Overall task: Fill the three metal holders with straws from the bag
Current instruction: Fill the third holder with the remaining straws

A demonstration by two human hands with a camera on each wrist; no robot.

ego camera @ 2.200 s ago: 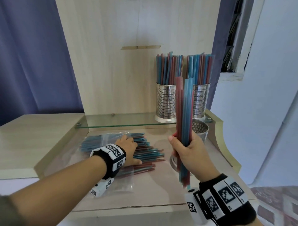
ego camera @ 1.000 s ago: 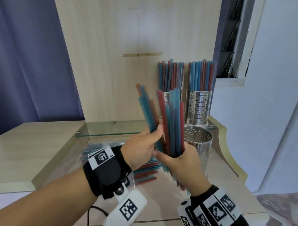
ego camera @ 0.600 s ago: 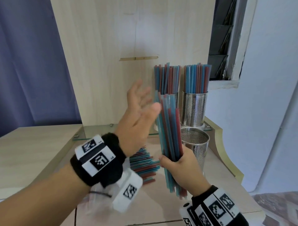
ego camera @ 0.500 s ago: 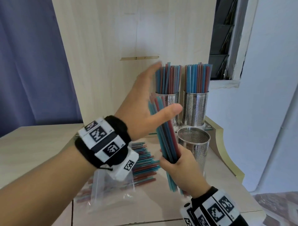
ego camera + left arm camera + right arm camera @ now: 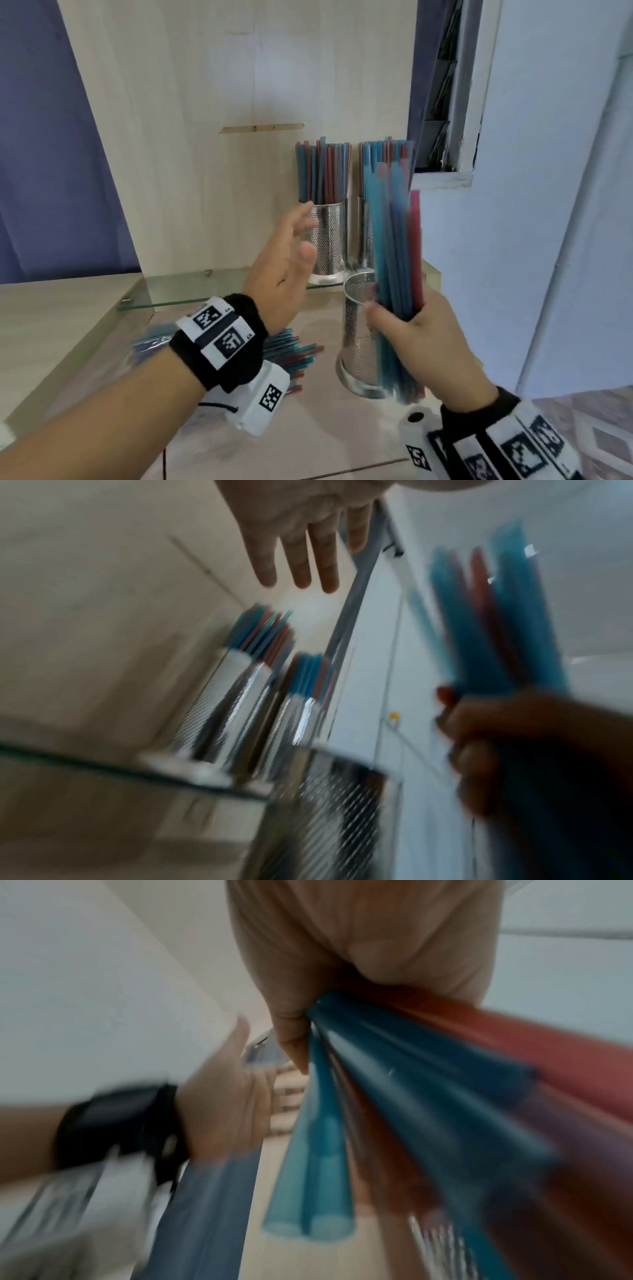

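At the pale wood counter (image 5: pixel 51 329), I am filling the last perforated steel holder (image 5: pixel 358 337), empty beside two stocked ones on the glass shelf (image 5: pixel 178 294). My right hand (image 5: pixel 424 346) is gripping a blurred bundle of smooth blue and red straws (image 5: pixel 394 246) upright, needing lowering into its round mouth; my left hand (image 5: pixel 284 274) is hovering flat, fingers spread, holding nothing.
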